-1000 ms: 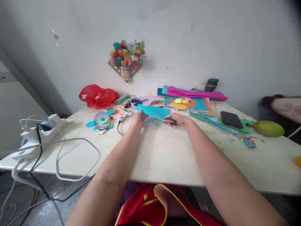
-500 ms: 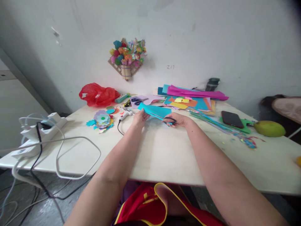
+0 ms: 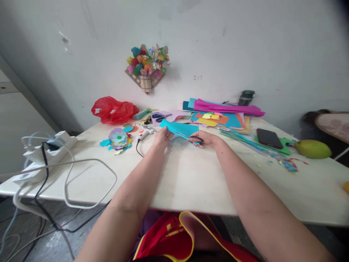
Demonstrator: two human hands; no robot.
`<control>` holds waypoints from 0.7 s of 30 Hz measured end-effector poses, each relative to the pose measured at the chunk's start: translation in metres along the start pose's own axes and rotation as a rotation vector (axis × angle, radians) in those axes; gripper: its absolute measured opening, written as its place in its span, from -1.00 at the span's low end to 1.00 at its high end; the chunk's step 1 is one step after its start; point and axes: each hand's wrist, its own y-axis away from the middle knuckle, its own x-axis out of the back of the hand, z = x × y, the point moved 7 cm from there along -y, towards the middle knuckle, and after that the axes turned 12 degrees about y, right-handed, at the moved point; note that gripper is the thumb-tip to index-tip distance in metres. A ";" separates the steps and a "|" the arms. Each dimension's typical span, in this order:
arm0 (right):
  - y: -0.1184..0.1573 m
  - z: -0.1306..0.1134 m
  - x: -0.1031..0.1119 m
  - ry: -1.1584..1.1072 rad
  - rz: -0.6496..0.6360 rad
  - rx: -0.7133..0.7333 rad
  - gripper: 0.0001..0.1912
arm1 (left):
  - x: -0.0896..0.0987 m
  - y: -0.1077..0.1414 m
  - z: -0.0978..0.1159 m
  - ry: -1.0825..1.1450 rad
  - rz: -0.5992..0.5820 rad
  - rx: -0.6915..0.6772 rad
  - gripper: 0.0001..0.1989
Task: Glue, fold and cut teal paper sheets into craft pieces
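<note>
A folded-looking sheet of bright blue paper [image 3: 182, 128] is held above the middle of the white table. My left hand [image 3: 164, 135] grips its left end, fingers closed on the lower edge. At the right end my right hand [image 3: 203, 139] is closed round the dark handles of a pair of scissors [image 3: 196, 138]. The scissor blades lie along the lower edge of the paper and are mostly hidden. Left of my left hand is a white glue gun [image 3: 145, 133], with a stack of cut paper flowers [image 3: 119, 139] farther left.
A power strip [image 3: 45, 163] with looping cables lies at the left. Behind are a red plastic bag [image 3: 113, 110], purple-handled scissors [image 3: 160, 116] and coloured sheets [image 3: 218, 120]. Paper strips [image 3: 245, 140], a phone [image 3: 269, 138] and a yellow-green fruit [image 3: 312, 149] lie at the right.
The scissors in my right hand have shifted very slightly at the paper's lower edge. My left hand and the paper look the same.
</note>
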 end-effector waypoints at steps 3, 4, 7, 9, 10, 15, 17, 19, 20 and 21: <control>0.000 0.000 0.001 0.024 0.012 0.016 -0.76 | 0.000 0.001 0.000 0.013 0.007 0.008 -0.96; 0.000 0.000 0.001 0.030 0.015 0.019 -0.75 | -0.001 0.001 0.000 0.014 0.008 0.010 -0.96; -0.001 0.001 0.002 0.047 0.020 0.021 -0.73 | -0.001 0.002 0.001 0.004 0.002 0.003 -0.97; 0.000 0.001 0.002 0.058 0.023 0.020 -0.72 | -0.001 0.002 0.001 -0.008 0.000 -0.003 -0.95; 0.000 0.001 0.003 0.061 0.024 0.023 -0.72 | -0.001 0.001 0.001 -0.012 0.000 -0.004 -0.94; 0.000 0.000 0.003 0.048 0.014 0.046 -0.73 | -0.001 0.001 0.000 -0.010 -0.009 0.003 -0.92; 0.000 0.000 0.003 0.037 0.008 0.050 -0.74 | -0.001 0.002 0.002 -0.002 0.003 -0.005 -0.93; 0.001 -0.001 0.003 0.028 0.002 0.047 -0.75 | 0.000 0.003 0.005 -0.002 0.019 -0.016 -0.93; 0.002 -0.001 0.003 0.024 -0.004 0.042 -0.75 | 0.000 0.004 0.006 -0.005 0.022 -0.020 -0.93; 0.002 -0.001 0.002 0.019 -0.009 0.035 -0.74 | -0.001 0.004 0.007 -0.009 0.021 -0.023 -0.92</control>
